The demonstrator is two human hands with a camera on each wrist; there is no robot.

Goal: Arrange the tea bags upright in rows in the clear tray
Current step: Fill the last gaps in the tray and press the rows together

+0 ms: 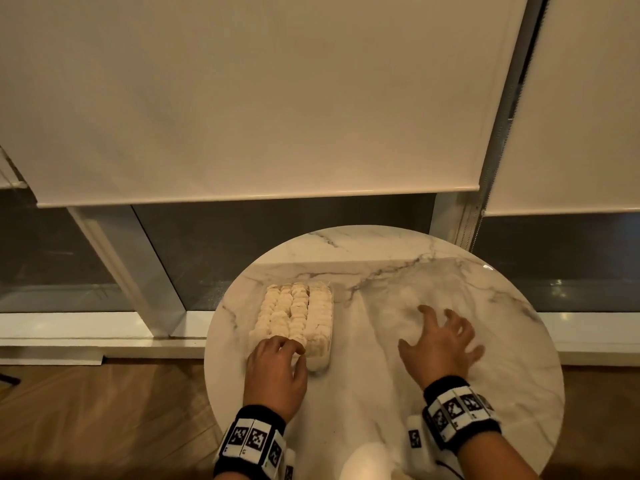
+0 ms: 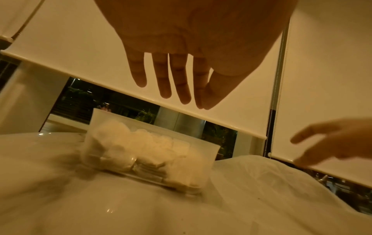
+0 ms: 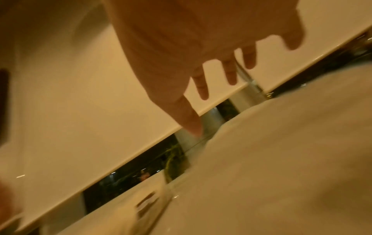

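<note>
A clear tray point(image 1: 323, 364) is sitting on the round marble surface point(image 1: 381, 265), toward nine o'clock from its middle, with its long side running away from the person. Tea bags point(image 1: 294, 313) are filling it in four rows, standing on edge as far as the head view shows; the rightmost row is looking paler than the other three. In the left wrist view the tray point(image 2: 209, 152) and its tea bags point(image 2: 128, 143) are blurring into soft cream lumps behind the clear wall, so single bags are hard to separate.

The left hand point(image 1: 275, 372) is hovering over the tray's near end, at six o'clock from the rows, covering the closest bags. From the head view its fingers are looking bent downward, yet the left wrist view is showing the same hand point(image 2: 193, 39) with fingers hanging straight and slightly parted, holding nothing. Whether the fingertips are touching the bags cannot be told.

The right hand point(image 1: 440, 341) is reaching out over bare marble at about three o'clock from the tray, well apart from it, fingers spread wide and empty. A pale smear is lying just ahead of its fingertips; it is too washed out to identify. In the right wrist view this hand point(image 3: 181, 47) is motion-blurred and its wrist is cut off by the top edge.

Marker-patterned wristbands point(image 1: 252, 441) are wrapping both wrists. A drawn roller blind point(image 1: 242, 98) is hanging behind the surface.
</note>
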